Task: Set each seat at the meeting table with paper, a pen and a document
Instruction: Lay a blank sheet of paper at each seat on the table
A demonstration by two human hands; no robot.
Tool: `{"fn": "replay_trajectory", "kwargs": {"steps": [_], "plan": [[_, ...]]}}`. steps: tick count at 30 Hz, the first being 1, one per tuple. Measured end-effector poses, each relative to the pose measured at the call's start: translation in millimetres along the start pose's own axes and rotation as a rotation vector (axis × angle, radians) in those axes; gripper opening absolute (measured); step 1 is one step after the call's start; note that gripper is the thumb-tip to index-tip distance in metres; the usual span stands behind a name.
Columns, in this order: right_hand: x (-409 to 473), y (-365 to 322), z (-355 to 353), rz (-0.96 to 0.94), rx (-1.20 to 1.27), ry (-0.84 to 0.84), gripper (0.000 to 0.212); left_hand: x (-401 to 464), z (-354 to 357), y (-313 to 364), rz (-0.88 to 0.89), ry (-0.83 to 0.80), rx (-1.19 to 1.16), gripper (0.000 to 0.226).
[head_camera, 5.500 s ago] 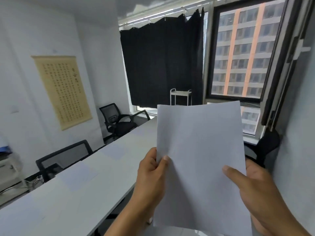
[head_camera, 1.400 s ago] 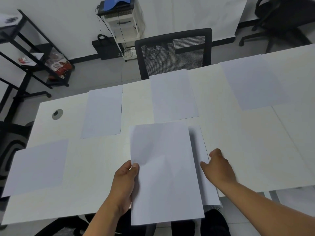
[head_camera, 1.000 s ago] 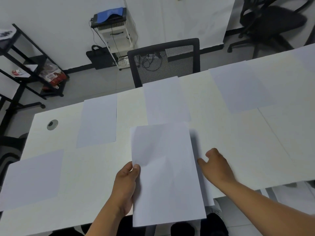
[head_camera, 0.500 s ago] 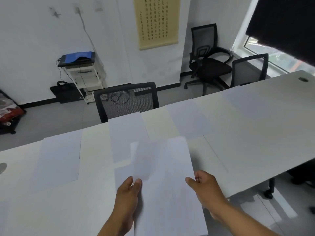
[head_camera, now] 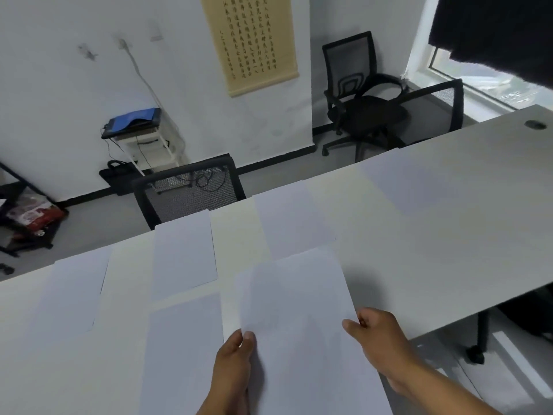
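Left hand point(head_camera: 235, 362) and right hand point(head_camera: 378, 339) pinching opposite edges of paper point(head_camera: 299, 319), seemingly above table point(head_camera: 434, 235).

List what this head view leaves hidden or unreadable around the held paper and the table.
- Held paper: lower edge cut off by the frame; whether one sheet or several, unclear.
- Left hand: fingers behind the paper.
- Right hand: fingertips behind the paper's edge.
- Wall scroll: writing too small.
- Table: left end cut off.

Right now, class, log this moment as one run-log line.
left hand: pinches held sheet | right hand: pinches its right edge | table: sheets laid, no pens seen
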State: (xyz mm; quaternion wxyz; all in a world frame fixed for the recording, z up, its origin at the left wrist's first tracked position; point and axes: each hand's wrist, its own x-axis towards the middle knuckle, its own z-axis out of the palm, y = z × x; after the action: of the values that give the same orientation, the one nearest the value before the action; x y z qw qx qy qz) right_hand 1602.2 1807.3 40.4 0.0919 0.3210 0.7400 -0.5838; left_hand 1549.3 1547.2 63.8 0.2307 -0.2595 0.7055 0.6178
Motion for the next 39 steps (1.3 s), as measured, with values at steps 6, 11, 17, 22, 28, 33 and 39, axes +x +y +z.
{"fn": "replay_trajectory", "kwargs": {"steps": [6,11,17,22,28,33,39], "plan": [[29.2,18.5,-50.5,0.008,-0.064,-0.036,0.045,-15.8,43.6,-3.2,-0.031,0.077,-0.026,0.032],[53.8,26.8,-62.2,0.029,-0.147,-0.007,0.048,-15.1,38.1,3.2,-0.048,0.139,0.0,0.029],[83.0,29.6,-67.7,0.061,-0.271,0.047,0.045,4.1,23.5,6.1,-0.042,0.206,-0.007,0.025],[107.1,31.3,-64.1,0.08,-0.383,0.075,0.044,28.7,11.3,4.7,-0.077,0.213,-0.007,0.025],[126.6,36.2,-58.1,0.128,-0.459,0.128,0.044,49.4,2.4,1.6,-0.125,0.203,-0.048,0.025],[136.4,40.9,-60.8,0.147,-0.514,0.172,0.04,55.9,-3.7,0.1,-0.147,0.195,-0.06,0.025],[151.9,41.0,-66.1,0.142,-0.625,0.186,0.036,61.4,-10.8,1.3,-0.15,0.19,-0.064,0.026]]}}
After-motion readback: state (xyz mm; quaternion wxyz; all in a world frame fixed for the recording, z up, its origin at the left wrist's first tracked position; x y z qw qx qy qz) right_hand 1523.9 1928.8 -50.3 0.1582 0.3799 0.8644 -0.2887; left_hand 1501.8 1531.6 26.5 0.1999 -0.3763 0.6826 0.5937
